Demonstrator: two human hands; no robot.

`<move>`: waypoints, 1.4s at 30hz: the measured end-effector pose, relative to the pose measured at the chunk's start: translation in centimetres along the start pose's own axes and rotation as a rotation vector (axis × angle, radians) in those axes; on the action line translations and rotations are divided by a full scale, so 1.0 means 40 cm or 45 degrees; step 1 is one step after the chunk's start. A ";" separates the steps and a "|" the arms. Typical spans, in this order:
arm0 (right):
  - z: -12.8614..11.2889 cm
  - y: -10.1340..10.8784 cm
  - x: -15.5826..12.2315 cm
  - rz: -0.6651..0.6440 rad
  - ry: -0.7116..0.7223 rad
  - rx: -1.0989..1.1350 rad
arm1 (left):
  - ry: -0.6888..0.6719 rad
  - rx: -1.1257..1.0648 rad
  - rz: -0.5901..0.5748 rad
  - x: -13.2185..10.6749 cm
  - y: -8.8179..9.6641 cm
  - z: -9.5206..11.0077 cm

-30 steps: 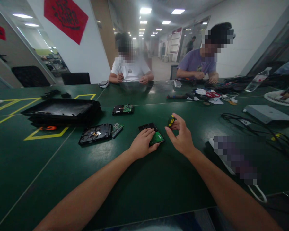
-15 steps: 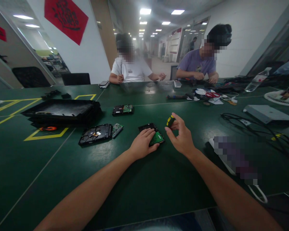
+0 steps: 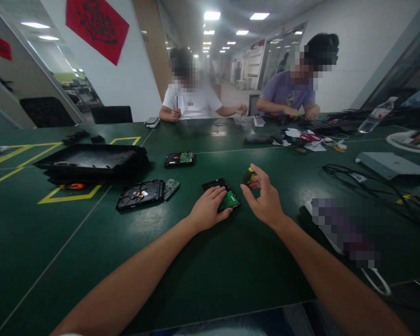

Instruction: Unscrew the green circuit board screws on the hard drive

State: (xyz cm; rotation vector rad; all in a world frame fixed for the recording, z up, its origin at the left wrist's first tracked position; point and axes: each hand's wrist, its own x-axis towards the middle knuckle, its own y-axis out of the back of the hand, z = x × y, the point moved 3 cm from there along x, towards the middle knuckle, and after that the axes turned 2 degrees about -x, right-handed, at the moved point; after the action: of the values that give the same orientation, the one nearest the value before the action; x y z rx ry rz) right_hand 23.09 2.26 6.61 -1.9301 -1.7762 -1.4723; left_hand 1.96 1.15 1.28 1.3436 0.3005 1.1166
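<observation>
My left hand (image 3: 209, 208) lies across a black hard drive (image 3: 215, 184) with a green circuit board (image 3: 231, 200), its fingers over the top and its thumb along the near edge. Part of the drive is hidden beneath the hand. Just to the right, my right hand (image 3: 266, 198) grips a screwdriver (image 3: 248, 176) by its black-and-yellow handle, between thumb and fingers. The handle stands tilted by the drive's right side; I cannot make out the shaft. Left of my hands sit an opened black drive (image 3: 140, 195) and a loose circuit board (image 3: 171, 188).
Another hard drive (image 3: 179, 159) lies farther back. Stacked black trays (image 3: 91, 163) stand at left, an orange-handled tool (image 3: 73, 186) beside them. At right are a grey metal box (image 3: 394, 165), black cables (image 3: 339, 171) and a blurred-out item (image 3: 346, 228). Two people sit across the green table.
The screwdriver handle has turned in my right fingers, showing less yellow. My left hand stays on the drive. Across the table, one person's hand has shifted slightly right.
</observation>
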 end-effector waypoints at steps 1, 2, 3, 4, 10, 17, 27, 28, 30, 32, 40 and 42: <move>0.001 0.000 0.000 -0.002 -0.005 0.003 | 0.001 0.001 -0.003 0.000 -0.001 0.000; 0.002 0.000 -0.001 -0.005 -0.009 0.007 | 0.002 0.002 -0.005 0.000 -0.001 0.000; 0.003 0.000 -0.001 -0.007 -0.011 0.012 | 0.003 0.004 -0.007 0.001 -0.002 0.000; 0.003 -0.001 -0.001 -0.007 -0.011 0.016 | 0.005 0.005 -0.008 0.001 -0.002 0.000; -0.001 -0.004 0.000 0.009 0.025 0.010 | 0.012 0.009 -0.010 0.001 0.001 0.001; 0.001 -0.003 0.000 -0.023 0.005 0.064 | 0.011 0.007 -0.021 0.001 0.005 0.002; 0.005 -0.006 0.000 -0.026 0.010 0.036 | 0.018 -0.007 -0.019 0.001 0.002 0.001; 0.005 -0.005 0.001 -0.029 0.005 0.042 | 0.020 -0.008 -0.018 0.001 0.002 0.000; 0.005 -0.004 0.001 -0.031 -0.009 0.059 | 0.018 -0.008 -0.015 0.000 0.001 0.000; 0.006 -0.004 0.001 -0.020 -0.019 0.059 | 0.013 -0.004 -0.011 0.000 0.001 0.000; 0.001 0.000 0.002 0.007 0.006 0.023 | 0.014 0.001 0.000 0.000 0.001 0.003; 0.002 0.000 0.001 0.000 -0.006 0.030 | 0.017 0.006 -0.006 0.001 0.002 0.003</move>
State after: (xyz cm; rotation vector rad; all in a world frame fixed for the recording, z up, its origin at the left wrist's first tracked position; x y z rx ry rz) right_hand 23.12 2.34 6.61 -1.9233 -1.7875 -1.4415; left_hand 2.04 1.09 1.40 1.3391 0.3159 1.1219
